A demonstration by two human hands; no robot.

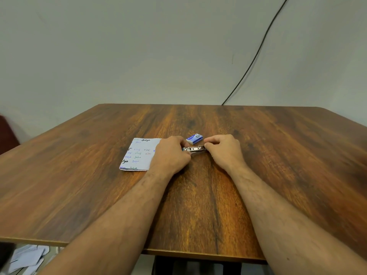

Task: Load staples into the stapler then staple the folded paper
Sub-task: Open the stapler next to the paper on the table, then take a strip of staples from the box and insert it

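Observation:
A small metal stapler lies sideways in the middle of the wooden table. My left hand grips its left end and my right hand pinches its right end. Just behind the stapler sits a small blue staple box. A folded paper covered in handwriting lies flat to the left, partly under my left hand. Whether any staples are in the stapler is hidden by my fingers.
A black cable runs down the wall behind the table's far edge. Loose papers lie on the floor at the lower left. A dark red object shows at the left edge.

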